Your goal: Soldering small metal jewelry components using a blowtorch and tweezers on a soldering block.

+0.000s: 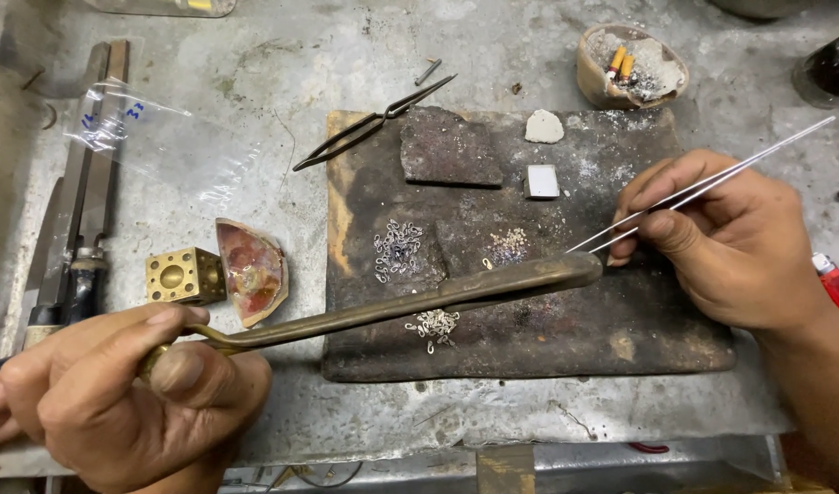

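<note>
My left hand point(118, 393) grips the handle end of a long brass blowpipe torch point(419, 302) that reaches right across a dark scorched soldering board point(529, 338), its tip near the board's middle. My right hand point(721, 238) holds thin steel tweezers point(703, 187), whose points sit just by the torch tip. Small piles of tiny silver wire links point(397, 249) lie on the board, with another small link pile point(433, 325) just below the torch. A small white square piece point(542, 181) rests farther back.
A dark slab point(450, 146) and white lump point(544, 126) sit on the board. Black tweezers point(374, 123) lie at its back left. A brass cube block point(177, 274) and broken ceramic dish point(252, 270) stand left. An ash-filled bowl point(632, 64) sits behind; a red lighter point(838, 285) right.
</note>
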